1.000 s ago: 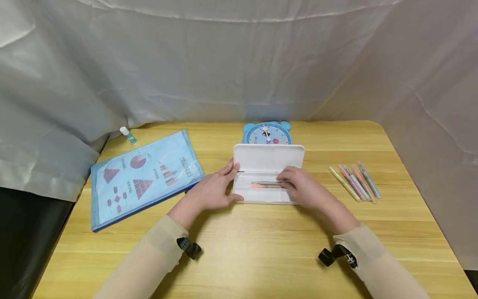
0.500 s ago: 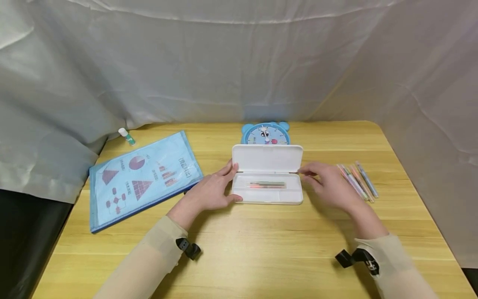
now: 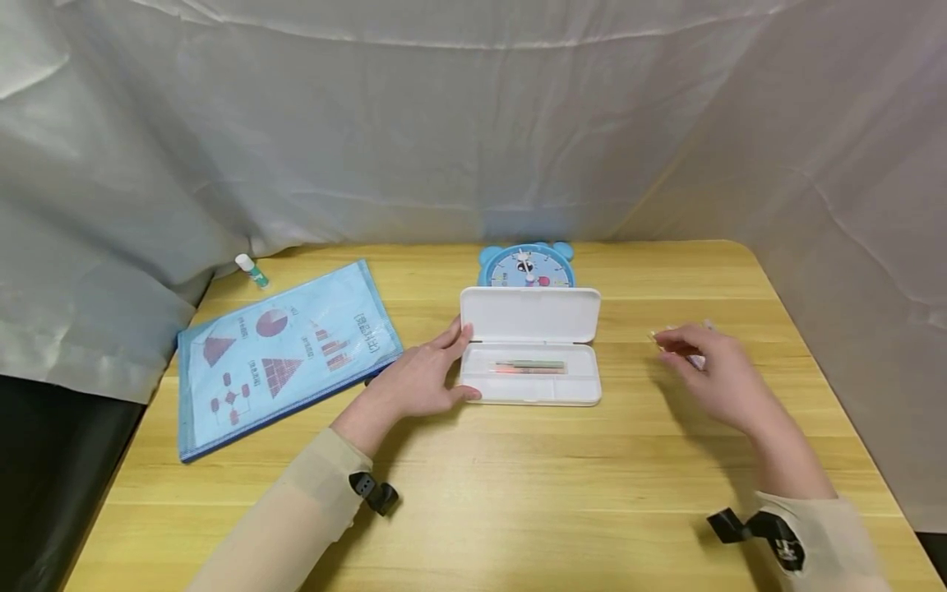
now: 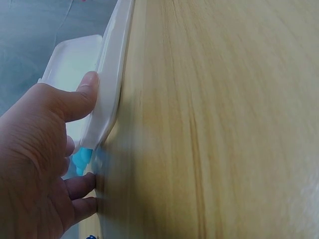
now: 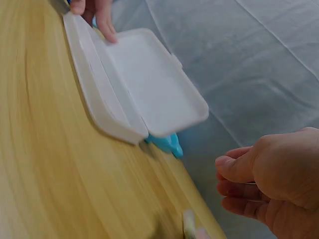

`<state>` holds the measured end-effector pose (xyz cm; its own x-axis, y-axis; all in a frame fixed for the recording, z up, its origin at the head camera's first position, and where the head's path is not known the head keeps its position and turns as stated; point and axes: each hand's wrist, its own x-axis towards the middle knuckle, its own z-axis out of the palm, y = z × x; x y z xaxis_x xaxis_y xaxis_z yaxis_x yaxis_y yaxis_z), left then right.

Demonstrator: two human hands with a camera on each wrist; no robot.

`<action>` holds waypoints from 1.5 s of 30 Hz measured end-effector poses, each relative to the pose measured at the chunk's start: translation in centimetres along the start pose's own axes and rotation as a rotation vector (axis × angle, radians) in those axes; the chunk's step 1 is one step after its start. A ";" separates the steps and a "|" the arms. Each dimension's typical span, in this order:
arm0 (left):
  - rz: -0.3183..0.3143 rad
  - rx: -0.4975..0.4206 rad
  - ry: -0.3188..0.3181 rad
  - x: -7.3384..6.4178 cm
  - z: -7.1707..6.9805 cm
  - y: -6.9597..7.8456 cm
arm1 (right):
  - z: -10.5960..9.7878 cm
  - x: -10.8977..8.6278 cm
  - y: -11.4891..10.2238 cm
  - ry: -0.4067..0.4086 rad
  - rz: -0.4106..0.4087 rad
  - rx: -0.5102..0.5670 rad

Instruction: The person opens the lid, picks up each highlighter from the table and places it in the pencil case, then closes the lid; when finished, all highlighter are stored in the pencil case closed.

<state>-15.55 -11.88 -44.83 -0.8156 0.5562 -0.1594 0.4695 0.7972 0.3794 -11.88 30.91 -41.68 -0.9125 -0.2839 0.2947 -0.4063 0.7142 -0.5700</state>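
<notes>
Left hand [image 3: 418, 378] grips left end of white case [image 3: 580, 389], likely steadying it; right hand [image 3: 710, 374], fingers loosely bent, grip seemingly empty, hovers near pens [image 5: 189, 223].

A white case [image 5: 79, 47] lies on a wooden bench [image 5: 45, 149], its hinged lid [image 5: 154, 82] raised. At the case's far end, a person's left hand [image 5: 97, 15] grips it, one finger against the lid. A light-blue object [image 5: 169, 144] shows behind the near end. At lower right, the right hand [image 5: 274, 181] has bent fingers; pale blurred items [image 5: 189, 224] sit at the bottom edge, before grey cloth [image 5: 224, 55]
</notes>
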 end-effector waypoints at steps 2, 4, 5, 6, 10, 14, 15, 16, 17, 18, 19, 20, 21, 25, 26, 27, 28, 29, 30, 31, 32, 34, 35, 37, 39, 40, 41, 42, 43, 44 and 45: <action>-0.002 -0.002 -0.001 0.0 0.0 0.0 | -0.4 -0.5 0.5 0.020 0.014 -0.018; -0.004 -0.005 -0.002 0.0 0.0 0.0 | -0.7 -1.0 0.9 0.030 0.041 -0.018; -0.005 -0.006 -0.003 0.0 0.0 0.0 | -0.9 -1.2 1.2 0.031 0.062 -0.018; -0.005 -0.006 -0.004 0.0 0.0 -0.1 | -1.0 -1.5 1.4 0.034 0.080 -0.027; -0.004 -0.008 -0.005 0.0 0.0 0.0 | -1.3 -2.5 2.2 0.037 0.136 -0.057; -0.006 -0.006 -0.004 0.0 -0.1 0.0 | -1.2 -3.2 2.9 0.020 0.171 -0.094; -0.007 -0.005 -0.004 0.0 -0.1 0.0 | -1.1 -3.4 3.1 0.014 0.182 -0.100; -0.008 -0.003 -0.003 0.0 -0.2 0.0 | -1.0 -3.5 3.2 0.007 0.192 -0.110; -0.009 -0.002 -0.002 0.0 -0.2 0.1 | -0.9 -3.6 3.3 0.001 0.205 -0.122; -0.009 -0.001 -0.001 0.0 -0.2 0.1 | -0.8 -3.7 3.4 -0.002 0.215 -0.131; -0.008 -0.001 -0.001 0.0 -0.2 0.0 | -0.7 -3.8 3.5 -0.003 0.223 -0.138; -0.008 0.000 -0.001 0.1 -0.2 0.0 | -0.7 -3.9 3.6 -0.002 0.229 -0.145; -0.007 0.000 0.000 0.1 -0.2 0.1 | -0.6 -3.9 3.7 -0.002 0.228 -0.157; -0.008 0.001 0.000 0.1 -0.1 0.1 | -0.3 -4.0 3.8 -0.026 0.226 -0.174; -0.008 0.000 -0.001 0.1 -0.1 0.1 | -0.2 -4.0 3.8 -0.036 0.226 -0.174; -0.009 0.000 -0.001 0.1 -0.1 0.1 | -0.2 -4.0 3.8 -0.048 0.228 -0.174; -0.008 -0.001 -0.001 0.1 -0.1 0.1 | -0.1 -4.1 3.8 -0.056 0.230 -0.175; -0.009 -0.002 -0.002 0.1 -0.1 0.2 | -0.1 -4.1 3.8 -0.060 0.233 -0.177; -0.011 -0.003 -0.004 0.1 -0.1 0.2 | 0.0 -4.1 3.8 -0.063 0.238 -0.178; -0.012 -0.005 -0.004 0.0 -0.1 0.2 | 0.0 -4.2 3.7 -0.065 0.243 -0.179; -0.012 -0.007 -0.003 0.0 -0.1 0.2 | 0.1 -4.2 3.7 -0.067 0.248 -0.181; -0.015 -0.010 -0.005 0.0 -0.1 0.3 | 0.2 -4.2 3.6 -0.064 0.251 -0.194; -0.017 -0.012 -0.005 0.0 -0.1 0.3 | 0.2 -4.2 3.6 -0.065 0.256 -0.195; -0.016 -0.013 -0.005 0.0 0.0 0.2 | 0.4 -4.1 3.6 -0.067 0.259 -0.193; -0.015 -0.012 -0.005 0.0 0.0 0.2 | 0.5 -4.1 3.6 -0.064 0.254 -0.196; -0.014 -0.011 -0.005 0.0 0.0 0.2 | 0.5 -4.1 3.6 -0.064 0.253 -0.194; -0.012 -0.009 -0.003 0.0 0.0 0.1 | 0.6 -4.1 3.6 -0.061 0.250 -0.193; -0.011 -0.007 -0.004 0.0 0.1 0.1 | 0.6 -4.1 3.6 -0.058 0.242 -0.197; -0.011 -0.004 -0.005 0.0 0.0 0.1 | 0.6 -4.1 3.7 -0.052 0.235 -0.204; -0.010 -0.001 -0.005 0.0 0.0 0.1 | 0.6 -4.1 3.7 -0.047 0.228 -0.210; -0.008 0.000 -0.005 0.0 0.0 0.1 | 0.6 -4.1 3.7 -0.043 0.228 -0.209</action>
<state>-15.47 -11.76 -44.79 -0.8180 0.5505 -0.1667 0.4627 0.8020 0.3778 -9.66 34.29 -45.43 -0.9820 -0.1248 0.1418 -0.1759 0.8775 -0.4461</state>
